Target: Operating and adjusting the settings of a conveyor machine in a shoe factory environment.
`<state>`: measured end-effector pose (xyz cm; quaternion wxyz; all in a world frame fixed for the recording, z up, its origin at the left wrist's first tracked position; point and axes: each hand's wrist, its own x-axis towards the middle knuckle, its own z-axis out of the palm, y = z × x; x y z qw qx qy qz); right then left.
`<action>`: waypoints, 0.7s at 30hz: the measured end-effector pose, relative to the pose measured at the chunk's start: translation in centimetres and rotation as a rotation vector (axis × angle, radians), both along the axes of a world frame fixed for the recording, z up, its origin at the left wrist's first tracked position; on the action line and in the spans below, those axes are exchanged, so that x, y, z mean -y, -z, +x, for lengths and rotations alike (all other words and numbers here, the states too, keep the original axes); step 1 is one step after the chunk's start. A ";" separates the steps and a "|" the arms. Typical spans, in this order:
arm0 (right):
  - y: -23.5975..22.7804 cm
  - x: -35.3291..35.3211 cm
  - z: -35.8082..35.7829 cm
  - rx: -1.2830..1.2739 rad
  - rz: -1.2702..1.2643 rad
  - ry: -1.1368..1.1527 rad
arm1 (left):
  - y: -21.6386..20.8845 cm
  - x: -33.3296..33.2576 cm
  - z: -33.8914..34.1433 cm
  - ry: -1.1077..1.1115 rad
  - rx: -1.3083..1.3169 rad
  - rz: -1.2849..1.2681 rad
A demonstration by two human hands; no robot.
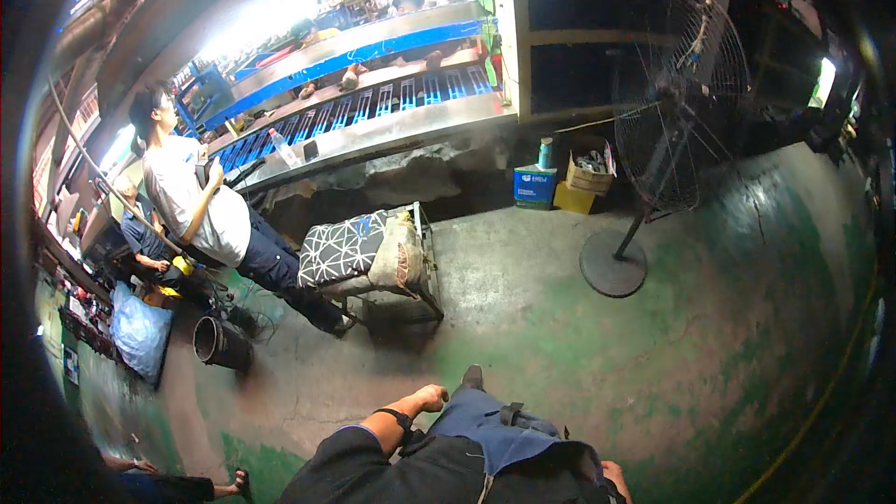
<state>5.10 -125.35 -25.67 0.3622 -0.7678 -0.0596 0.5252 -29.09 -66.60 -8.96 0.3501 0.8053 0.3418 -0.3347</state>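
My left hand (431,399) hangs beside my left thigh, its fingers curled in and nothing seen in them. A black band (399,418) circles that wrist. My right hand (614,478) shows only in part at the lower edge, next to the blue-grey apron (546,439) over my legs; its fingers are hidden. One dark shoe (473,377) points forward on the worn green floor (532,317). Ahead to the left stands a bench (427,286) with a patterned cushion (341,250) on it.
A person in a white shirt (191,201) stands by a conveyor (336,154) carrying blue items. A pedestal fan (674,103) stands right, near a blue tin (534,189) and a cardboard box (590,177). A dark bucket (220,345) and a plastic sack (140,331) sit left.
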 end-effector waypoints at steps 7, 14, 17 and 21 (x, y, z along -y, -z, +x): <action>-3.2 -3.3 0.6 0.101 -0.045 -0.079 | 1.2 -0.3 -1.1 0.007 0.037 -0.101; -7.5 -7.0 0.0 0.188 -0.268 -0.112 | 0.3 -1.0 -1.9 -0.099 0.053 -0.118; -9.7 -8.0 -0.4 0.064 -0.136 -0.011 | 0.2 -1.1 -2.1 -0.147 0.022 -0.138; -13.8 -10.4 -1.3 0.156 -0.253 -0.063 | 0.2 -1.0 -2.5 -0.108 0.096 -0.068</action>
